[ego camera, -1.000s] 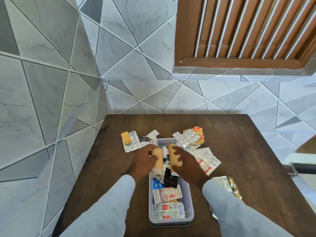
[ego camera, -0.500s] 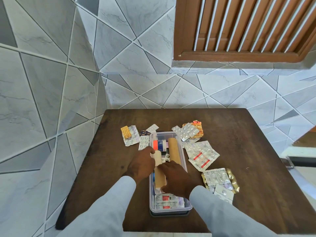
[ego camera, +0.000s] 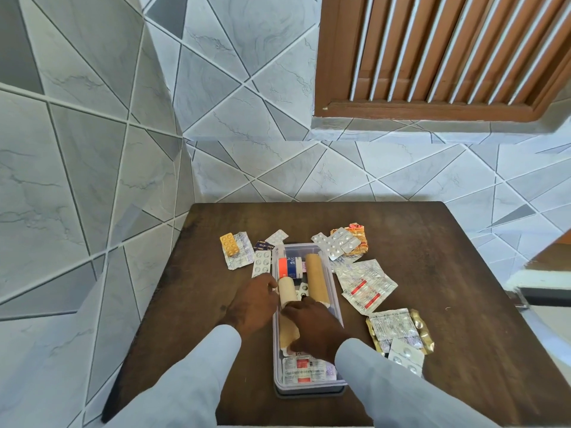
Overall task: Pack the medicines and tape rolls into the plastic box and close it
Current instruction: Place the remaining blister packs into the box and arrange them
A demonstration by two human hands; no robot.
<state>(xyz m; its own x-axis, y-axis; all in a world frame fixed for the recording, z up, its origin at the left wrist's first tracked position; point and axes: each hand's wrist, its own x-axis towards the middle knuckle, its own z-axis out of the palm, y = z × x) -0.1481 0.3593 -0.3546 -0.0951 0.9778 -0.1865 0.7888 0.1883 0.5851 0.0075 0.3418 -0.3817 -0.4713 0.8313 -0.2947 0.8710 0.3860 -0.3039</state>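
Observation:
The clear plastic box lies lengthwise at the middle of the dark wooden table. In it are a tan tape roll along the right wall, an orange and blue tape pack at the far end, and blister packs at the near end. A beige tape roll lies along the left wall. My left hand pinches its far end. My right hand lies across its near part, thumb curled around it.
Loose blister strips lie on the table left of the box, behind it on the right, and right of it. A dark grey edge shows under the box's near end. Tiled walls stand behind and to the left.
My right hand let go of the tan roll, which now lies in the box, and came back onto the beige roll. Both hands have lowered the beige roll into the box.

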